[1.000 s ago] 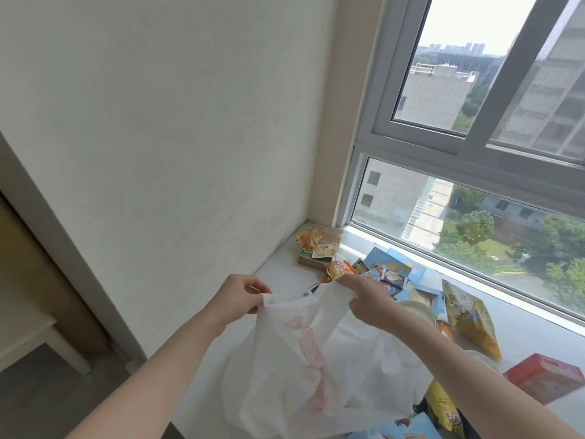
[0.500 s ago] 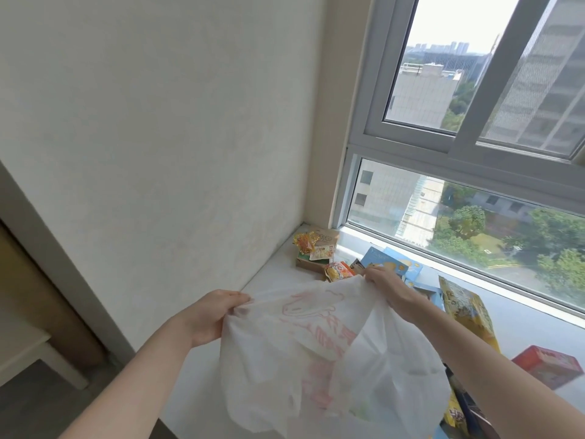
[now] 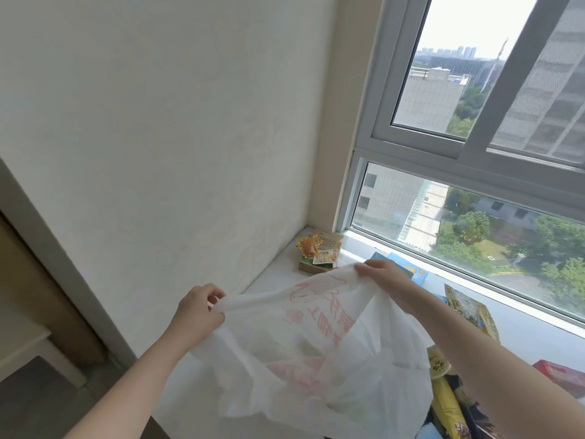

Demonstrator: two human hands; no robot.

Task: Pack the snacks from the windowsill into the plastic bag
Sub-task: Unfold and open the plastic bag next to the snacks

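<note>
The plastic bag (image 3: 310, 353) hangs in front of you over the near part of the windowsill (image 3: 278, 274), its top edge stretched from near left to far right. In the head view, your left hand (image 3: 198, 312) pinches the left end of that edge, fingers curled tight on the film; your right hand (image 3: 384, 277) grips the right end the same way. The mouth looks only partly spread. The snacks lie beyond and to the right of the bag: a brown box of sachets (image 3: 319, 253) at the far corner, a blue box (image 3: 411, 270) just behind your right hand, a yellow packet (image 3: 471, 310) farther right. Your right hand is nearer to all of them, so I judge that it should reach.
</note>
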